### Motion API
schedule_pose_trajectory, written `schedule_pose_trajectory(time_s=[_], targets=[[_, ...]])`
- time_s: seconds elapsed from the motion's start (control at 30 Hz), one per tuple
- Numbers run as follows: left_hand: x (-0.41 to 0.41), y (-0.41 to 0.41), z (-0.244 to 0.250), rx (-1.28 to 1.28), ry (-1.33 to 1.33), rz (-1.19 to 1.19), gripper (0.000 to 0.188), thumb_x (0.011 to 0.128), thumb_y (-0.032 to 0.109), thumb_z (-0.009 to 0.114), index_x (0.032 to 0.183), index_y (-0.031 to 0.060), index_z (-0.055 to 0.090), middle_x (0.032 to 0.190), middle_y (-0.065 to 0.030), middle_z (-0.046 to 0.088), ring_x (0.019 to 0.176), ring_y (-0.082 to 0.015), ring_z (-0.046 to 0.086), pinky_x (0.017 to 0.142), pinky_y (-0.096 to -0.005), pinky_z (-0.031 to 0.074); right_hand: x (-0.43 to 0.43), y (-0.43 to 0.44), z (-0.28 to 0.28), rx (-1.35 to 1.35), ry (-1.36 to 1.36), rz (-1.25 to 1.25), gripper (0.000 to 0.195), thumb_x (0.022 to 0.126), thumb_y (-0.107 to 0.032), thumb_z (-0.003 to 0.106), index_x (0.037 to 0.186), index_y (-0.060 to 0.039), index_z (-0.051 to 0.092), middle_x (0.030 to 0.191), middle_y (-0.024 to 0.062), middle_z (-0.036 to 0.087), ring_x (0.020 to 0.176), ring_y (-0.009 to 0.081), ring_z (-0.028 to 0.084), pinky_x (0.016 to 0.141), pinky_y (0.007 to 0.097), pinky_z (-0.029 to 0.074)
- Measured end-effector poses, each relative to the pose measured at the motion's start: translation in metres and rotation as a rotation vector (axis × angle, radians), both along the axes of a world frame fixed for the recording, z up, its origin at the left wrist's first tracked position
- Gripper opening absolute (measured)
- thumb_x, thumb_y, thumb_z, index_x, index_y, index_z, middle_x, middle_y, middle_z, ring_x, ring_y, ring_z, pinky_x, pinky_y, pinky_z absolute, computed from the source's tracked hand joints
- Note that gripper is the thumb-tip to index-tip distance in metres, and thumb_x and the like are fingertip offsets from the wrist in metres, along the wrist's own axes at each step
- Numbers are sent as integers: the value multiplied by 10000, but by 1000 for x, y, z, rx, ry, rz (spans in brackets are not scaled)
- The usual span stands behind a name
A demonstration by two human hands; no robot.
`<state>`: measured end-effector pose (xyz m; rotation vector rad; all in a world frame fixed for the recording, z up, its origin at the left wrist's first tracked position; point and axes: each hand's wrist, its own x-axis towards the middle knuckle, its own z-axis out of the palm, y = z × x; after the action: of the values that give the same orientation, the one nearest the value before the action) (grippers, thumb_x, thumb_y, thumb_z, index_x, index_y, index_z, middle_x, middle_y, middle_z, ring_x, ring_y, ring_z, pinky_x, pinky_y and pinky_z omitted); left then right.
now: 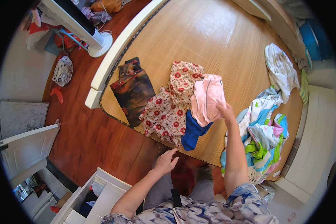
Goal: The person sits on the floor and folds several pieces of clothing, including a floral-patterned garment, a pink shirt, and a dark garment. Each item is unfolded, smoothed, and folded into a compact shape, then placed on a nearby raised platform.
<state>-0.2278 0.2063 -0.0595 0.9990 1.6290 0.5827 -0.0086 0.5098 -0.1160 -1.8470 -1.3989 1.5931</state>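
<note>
My right hand (226,112) grips the right edge of a folded pink garment (208,98). The pink bundle overlaps a blue cloth (194,134) and the edge of a folded floral garment (184,77). My left hand (166,161) is by the front edge of the mat-covered bed, its thumb apart from the fingers and nothing visible in it. Its fingertips are close to the lower corner of a spread floral garment (165,114) with red flowers; whether they touch cannot be told. Left of that lies a dark patterned garment (135,91), partly folded.
A woven mat (190,33) covers the bed, with a white frame (123,47) along its left. Rumpled multicoloured bedding (260,134) and a white cloth (281,68) lie right. A tower fan (98,42) stands on the floor. An open drawer (88,193) holding clothes is at lower left.
</note>
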Motion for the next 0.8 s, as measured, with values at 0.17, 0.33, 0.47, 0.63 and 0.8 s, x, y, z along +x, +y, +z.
schedule_pose_trajectory(time_s=[0.17,0.33,0.47,0.63,0.8], targets=[[-55,-4,2,-85,11,151,338,827,239,601,1107,50,593,883,-114,673,752,-242,661,697,-349,522,3,-2,91,-25,604,-379,354,844,-135,593,1157,24,545,1082,100,619,938,216,623,808,331,514],[-85,36,-40,-9,-21,328,294,834,263,599,1037,53,629,819,-121,674,723,-237,666,673,-329,516,60,-11,75,280,-562,7,356,813,-223,637,1031,55,590,947,178,648,828,262,639,741,348,503],[-96,82,-23,33,90,304,363,833,249,595,1141,60,567,995,-150,647,838,-269,652,732,-354,512,20,13,45,578,-707,88,345,789,-251,653,926,63,617,827,230,635,738,314,634,691,354,497],[-77,88,-41,226,497,-62,615,793,243,645,1322,52,395,1320,-200,429,1150,-348,482,935,-420,426,-125,59,20,573,-533,380,557,739,-454,700,784,85,566,788,315,592,777,449,588,682,462,468],[-59,87,-47,130,549,-194,748,765,252,692,1371,34,312,1362,-223,358,1201,-371,409,973,-417,394,-182,64,-28,317,-668,157,688,633,-462,771,1035,54,559,1011,238,628,920,377,619,835,417,492]])
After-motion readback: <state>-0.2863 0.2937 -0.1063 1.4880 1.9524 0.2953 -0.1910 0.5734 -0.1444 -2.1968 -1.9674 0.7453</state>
